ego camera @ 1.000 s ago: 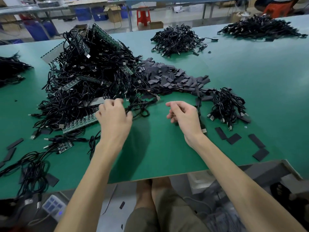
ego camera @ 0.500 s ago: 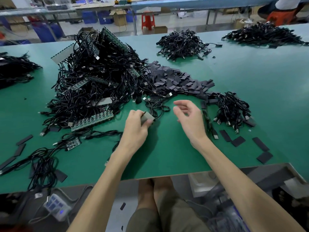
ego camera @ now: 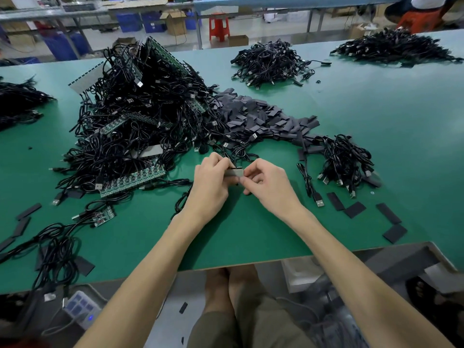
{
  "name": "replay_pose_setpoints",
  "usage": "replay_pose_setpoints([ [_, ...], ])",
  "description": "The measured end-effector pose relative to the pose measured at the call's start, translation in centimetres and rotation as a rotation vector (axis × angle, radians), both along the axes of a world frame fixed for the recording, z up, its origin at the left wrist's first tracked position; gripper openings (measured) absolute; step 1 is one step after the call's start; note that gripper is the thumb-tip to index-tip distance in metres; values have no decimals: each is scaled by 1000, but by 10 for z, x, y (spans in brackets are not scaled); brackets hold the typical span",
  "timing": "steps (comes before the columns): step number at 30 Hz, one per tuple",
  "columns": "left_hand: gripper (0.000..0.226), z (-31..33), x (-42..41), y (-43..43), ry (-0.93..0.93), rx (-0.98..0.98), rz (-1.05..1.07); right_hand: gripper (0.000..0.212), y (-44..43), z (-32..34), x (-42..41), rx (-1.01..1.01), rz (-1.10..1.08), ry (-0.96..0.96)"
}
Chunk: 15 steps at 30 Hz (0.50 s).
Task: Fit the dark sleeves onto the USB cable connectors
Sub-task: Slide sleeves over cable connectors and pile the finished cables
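Since both hands meet over the near middle of the green table point(ego camera: 376, 109), the step in hand looks like the start of a fitting. The left hand point(ego camera: 211, 189) pinches 1 end of a flat grey-dark sleeve point(ego camera: 234, 172) with curled fingers. The right hand point(ego camera: 270, 184) pinches the other end between thumb and forefinger, its remaining fingers tucked under. A thin black cable point(ego camera: 241, 154) seems to run from the hands up toward the big cable heap point(ego camera: 140, 116). The fingers hide whether its connector is already inside the sleeve, so I cannot tell.

To do it well, I judge the sleeve should be squeezed by its edges so that its mouth gapes. The connector should be held flat and in line with it, then pushed straight in without twisting. Some slack in the cable would help, since a tug could drag the tangle behind it.

The sleeve looks thin, matt and rectangular, grey on its broad face with a darker upper edge, and likely soft enough to crease. More of them lie in a long sleeve pile point(ego camera: 263, 119) just beyond the hands, and 4 loose sleeves point(ego camera: 354, 210) sit at the right near a small cable bundle point(ego camera: 346, 159)
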State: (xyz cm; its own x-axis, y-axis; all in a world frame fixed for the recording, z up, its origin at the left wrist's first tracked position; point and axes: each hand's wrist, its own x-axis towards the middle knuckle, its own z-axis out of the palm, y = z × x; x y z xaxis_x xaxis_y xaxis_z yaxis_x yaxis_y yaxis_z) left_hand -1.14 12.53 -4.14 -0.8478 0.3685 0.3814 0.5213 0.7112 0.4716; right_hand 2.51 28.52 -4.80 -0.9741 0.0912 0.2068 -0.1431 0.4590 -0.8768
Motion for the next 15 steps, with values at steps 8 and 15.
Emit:
replay_pose_setpoints([
  [8, 8, -3, 7, -4, -7, 79, -54, 10, -2, -2, 2, 150, -12, 72],
  [15, 9, 0, 9, -4, -54, 118, -28, 11, -2, -2, 2, 118, -27, 81],
])
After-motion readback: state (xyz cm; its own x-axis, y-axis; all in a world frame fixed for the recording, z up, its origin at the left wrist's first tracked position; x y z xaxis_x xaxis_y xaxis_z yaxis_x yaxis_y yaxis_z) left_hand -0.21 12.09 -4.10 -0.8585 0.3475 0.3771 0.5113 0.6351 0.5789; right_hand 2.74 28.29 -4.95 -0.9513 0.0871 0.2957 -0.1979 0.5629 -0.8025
